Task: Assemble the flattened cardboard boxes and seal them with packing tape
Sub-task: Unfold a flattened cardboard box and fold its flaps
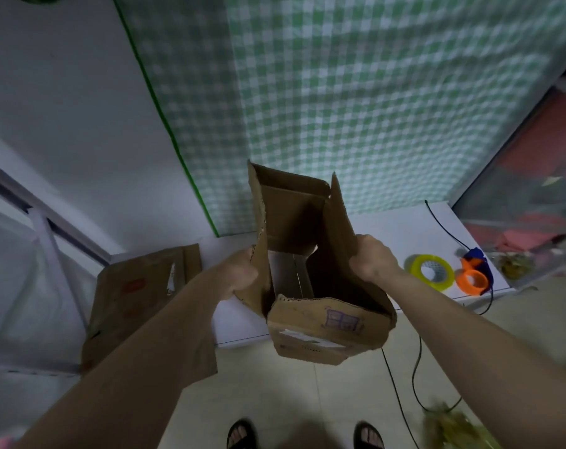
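I hold a brown cardboard box (327, 332) in the air above the white table (385, 231), its flaps standing open so I can see into it. My left hand (239, 270) grips the left flap, fingers curled round its edge. My right hand (372, 259) grips the right flap in the same way. The near flap, with a purple stamp on it, hangs toward me. A flattened cardboard box (135, 293) lies at the table's left end. A yellow roll of packing tape (432, 272) and an orange tape dispenser (472, 278) rest on the table at the right.
A green checked curtain (356, 102) hangs behind the table. A black cable (414, 367) runs from the table down to the tiled floor. A clear storage bin (527, 228) stands at the right. My sandalled feet (241, 432) are at the bottom.
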Motion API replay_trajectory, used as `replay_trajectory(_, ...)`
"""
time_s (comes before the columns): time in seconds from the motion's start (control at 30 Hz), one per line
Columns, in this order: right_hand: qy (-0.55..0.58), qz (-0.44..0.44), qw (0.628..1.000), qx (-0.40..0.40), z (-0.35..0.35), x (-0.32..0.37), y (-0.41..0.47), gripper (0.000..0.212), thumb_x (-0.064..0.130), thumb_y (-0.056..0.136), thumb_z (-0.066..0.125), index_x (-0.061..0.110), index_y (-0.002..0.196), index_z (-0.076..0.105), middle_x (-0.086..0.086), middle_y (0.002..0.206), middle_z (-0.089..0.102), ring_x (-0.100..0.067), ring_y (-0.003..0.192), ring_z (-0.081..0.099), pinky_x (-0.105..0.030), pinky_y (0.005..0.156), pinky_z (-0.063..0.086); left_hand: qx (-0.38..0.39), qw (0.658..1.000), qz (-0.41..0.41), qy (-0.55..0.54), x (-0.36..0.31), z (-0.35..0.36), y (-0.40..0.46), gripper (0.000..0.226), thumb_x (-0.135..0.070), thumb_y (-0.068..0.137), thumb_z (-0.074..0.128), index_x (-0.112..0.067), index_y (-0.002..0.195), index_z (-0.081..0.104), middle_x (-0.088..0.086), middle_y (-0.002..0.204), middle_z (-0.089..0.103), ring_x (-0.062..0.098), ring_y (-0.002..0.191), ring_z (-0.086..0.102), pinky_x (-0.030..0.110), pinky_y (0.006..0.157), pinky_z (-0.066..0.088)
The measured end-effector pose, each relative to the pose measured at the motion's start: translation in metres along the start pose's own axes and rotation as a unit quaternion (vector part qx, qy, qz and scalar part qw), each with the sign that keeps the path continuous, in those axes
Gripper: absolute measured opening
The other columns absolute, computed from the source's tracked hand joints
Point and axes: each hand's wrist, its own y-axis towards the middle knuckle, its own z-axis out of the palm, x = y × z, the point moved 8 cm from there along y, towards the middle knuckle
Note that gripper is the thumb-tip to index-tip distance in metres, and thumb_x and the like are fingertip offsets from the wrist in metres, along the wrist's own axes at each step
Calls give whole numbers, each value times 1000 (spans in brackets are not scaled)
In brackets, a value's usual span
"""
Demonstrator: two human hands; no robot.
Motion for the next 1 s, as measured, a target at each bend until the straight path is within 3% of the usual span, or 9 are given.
replay_trajectory(0.13, 30, 11, 999, -30, -13, 4, 9, 19, 5, 85, 49, 8, 101, 59, -16, 101, 63, -37, 97, 59, -31, 71, 41, 20, 999, -10, 46, 7, -5, -18, 64, 2, 94, 44, -17, 152, 25, 11, 148, 40, 28, 130, 43, 42, 107, 42)
replay_trajectory(0.23, 60, 14, 997, -44, -17, 9, 13, 13, 2, 86, 48, 11, 92, 56, -15, 97, 62, -34, 88, 57, -31, 70, 41, 19, 999, -6, 36, 9, -10, -27, 61, 5, 93, 46, -17, 149, 32, 11, 136, 51, 25, 118, 51, 36, 97, 48)
replay_trajectory(0.37, 99, -3, 995, -33, -8, 19, 12, 36, -1, 86, 49, 9, 120, 56, -16, 111, 63, -36, 103, 58, -31, 75, 45, 11, 1000, 12, 13, 1, -10, -40, 61, 5, 94, 49, -15, 149, 30, 13, 141, 47, 25, 120, 49, 34, 99, 46)
replay_trajectory(0.43, 117, -11, 993, -28, -4, 20, 11, 47, -4, 85, 48, 11, 129, 51, -16, 115, 63, -37, 107, 57, -35, 81, 48, 9, 1000, 22, 3, -2, -6, -44, 60, 3, 95, 48, -13, 150, 28, 14, 145, 43, 19, 112, 46, 27, 87, 45)
replay_trajectory(0.57, 120, -18, 992, -40, -7, 18, 11, 54, -6, 85, 47, 15, 135, 48, -15, 117, 63, -36, 109, 57, -34, 83, 46, 2, 1000, 25, -17, -1, -4, -37, 57, 5, 94, 47, -15, 146, 34, 10, 131, 53, 15, 100, 47, 22, 71, 45)
replay_trajectory(0.67, 126, -36, 991, -37, -8, 21, 12, 57, -5, 85, 45, 19, 137, 46, -14, 117, 64, -35, 107, 58, -30, 77, 44, -9, 999, 19, -41, 0, -4, -32, 53, 9, 89, 49, -14, 137, 45, 6, 112, 59, 20, 99, 56, 32, 80, 50)
replay_trajectory(0.77, 118, -55, 991, -31, -7, 26, 12, 59, -6, 86, 45, 20, 139, 43, -13, 117, 63, -34, 106, 58, -32, 79, 47, -3, 999, 13, -41, 1, 0, -29, 57, 11, 85, 51, -13, 136, 43, 11, 125, 55, 26, 113, 53, 35, 88, 48)
replay_trajectory(0.9, 121, -60, 991, -17, -1, 26, 12, 65, -9, 85, 42, 20, 143, 35, -14, 122, 60, -35, 111, 55, -38, 88, 47, -15, 998, -5, -64, 2, 6, -26, 35, 7, 86, 51, -13, 115, 47, 11, 110, 55, 17, 91, 52, 27, 70, 44)
replay_trajectory(1.0, 115, -61, 991, -20, 1, 24, 13, 66, -10, 87, 40, 19, 146, 29, -14, 126, 57, -35, 114, 53, -34, 86, 44, -38, 995, 2, -94, 0, 8, -23, 47, 0, 89, 54, -12, 132, 40, 9, 118, 54, 17, 98, 51, 25, 66, 43)
